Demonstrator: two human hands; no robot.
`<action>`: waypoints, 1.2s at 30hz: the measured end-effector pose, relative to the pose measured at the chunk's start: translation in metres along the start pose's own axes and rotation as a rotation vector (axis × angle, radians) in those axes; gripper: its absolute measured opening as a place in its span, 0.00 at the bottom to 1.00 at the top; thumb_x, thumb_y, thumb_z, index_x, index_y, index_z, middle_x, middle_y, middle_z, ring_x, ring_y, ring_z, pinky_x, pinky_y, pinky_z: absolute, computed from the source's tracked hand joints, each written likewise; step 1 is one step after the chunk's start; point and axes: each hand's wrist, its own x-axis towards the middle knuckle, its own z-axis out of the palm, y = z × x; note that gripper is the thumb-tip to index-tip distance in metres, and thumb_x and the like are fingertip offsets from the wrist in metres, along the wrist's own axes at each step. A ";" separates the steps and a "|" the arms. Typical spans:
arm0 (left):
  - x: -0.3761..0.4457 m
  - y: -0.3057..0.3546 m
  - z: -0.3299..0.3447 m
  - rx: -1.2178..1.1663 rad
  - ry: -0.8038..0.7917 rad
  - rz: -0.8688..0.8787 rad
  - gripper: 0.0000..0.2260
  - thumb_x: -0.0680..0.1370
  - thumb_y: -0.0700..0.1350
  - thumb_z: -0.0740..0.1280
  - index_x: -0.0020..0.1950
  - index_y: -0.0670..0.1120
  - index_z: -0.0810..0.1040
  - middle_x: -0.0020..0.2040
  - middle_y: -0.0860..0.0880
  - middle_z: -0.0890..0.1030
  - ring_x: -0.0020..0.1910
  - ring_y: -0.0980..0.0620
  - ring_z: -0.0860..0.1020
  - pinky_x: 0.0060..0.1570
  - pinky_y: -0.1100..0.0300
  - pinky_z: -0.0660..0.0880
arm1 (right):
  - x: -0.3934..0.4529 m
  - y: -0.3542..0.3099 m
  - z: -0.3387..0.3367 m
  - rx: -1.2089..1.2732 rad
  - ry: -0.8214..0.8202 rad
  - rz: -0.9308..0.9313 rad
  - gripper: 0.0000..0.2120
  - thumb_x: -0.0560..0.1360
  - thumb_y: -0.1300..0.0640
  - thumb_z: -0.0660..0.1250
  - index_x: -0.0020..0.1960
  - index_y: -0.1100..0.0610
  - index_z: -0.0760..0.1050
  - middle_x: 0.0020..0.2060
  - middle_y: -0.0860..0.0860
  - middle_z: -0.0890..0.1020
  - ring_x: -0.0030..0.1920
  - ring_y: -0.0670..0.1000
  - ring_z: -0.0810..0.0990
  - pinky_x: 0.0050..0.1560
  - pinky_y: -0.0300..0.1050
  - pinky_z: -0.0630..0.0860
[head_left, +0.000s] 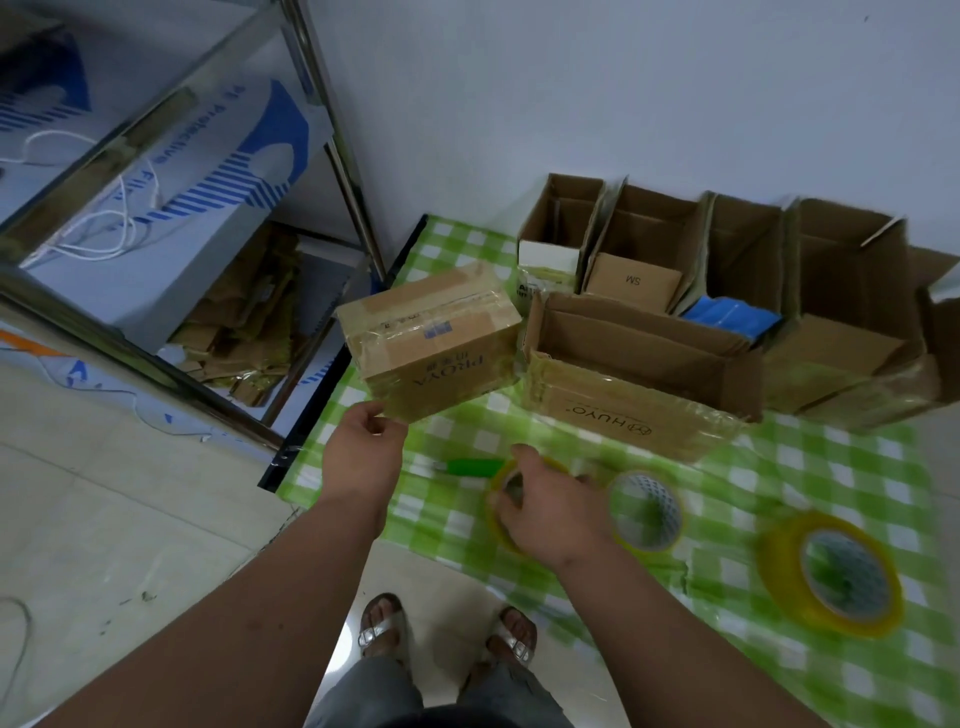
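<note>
A sealed cardboard box (434, 340) marked PROYA, wrapped in clear tape, stands on the green checked cloth (810, 467). My left hand (361, 457) is at its near left corner, fingers curled; whether it pinches a tape end I cannot tell. My right hand (550, 512) grips a yellowish roll of clear tape (501, 486) standing on edge on the cloth. A green-handled cutter (470, 466) lies between my hands.
Two more tape rolls (647, 509) (831, 574) lie to the right. An open HUYO box (639, 374) and several open cartons (748, 260) stand along the wall. A metal shelf rack (171, 218) with flattened cardboard is at left. My sandalled feet (447, 631) are on the tiled floor.
</note>
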 end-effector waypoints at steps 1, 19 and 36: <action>0.003 0.002 -0.001 0.002 0.024 0.007 0.19 0.80 0.44 0.65 0.71 0.47 0.70 0.51 0.52 0.77 0.52 0.45 0.78 0.59 0.42 0.76 | 0.004 -0.002 -0.006 -0.023 0.058 -0.004 0.22 0.79 0.43 0.59 0.70 0.49 0.63 0.55 0.49 0.81 0.55 0.55 0.79 0.61 0.55 0.68; 0.084 0.048 -0.018 -0.167 -0.153 -0.185 0.12 0.83 0.52 0.60 0.66 0.57 0.73 0.55 0.53 0.77 0.51 0.53 0.75 0.62 0.48 0.73 | 0.113 -0.082 -0.090 -0.234 0.193 0.087 0.37 0.72 0.54 0.65 0.77 0.49 0.53 0.75 0.58 0.61 0.74 0.60 0.57 0.72 0.63 0.44; 0.123 0.129 -0.059 0.201 -0.062 0.293 0.20 0.81 0.61 0.57 0.74 0.64 0.66 0.70 0.50 0.72 0.63 0.49 0.73 0.66 0.47 0.70 | 0.111 -0.096 -0.087 0.159 0.279 0.040 0.30 0.76 0.41 0.66 0.76 0.38 0.60 0.56 0.50 0.66 0.58 0.54 0.67 0.63 0.51 0.61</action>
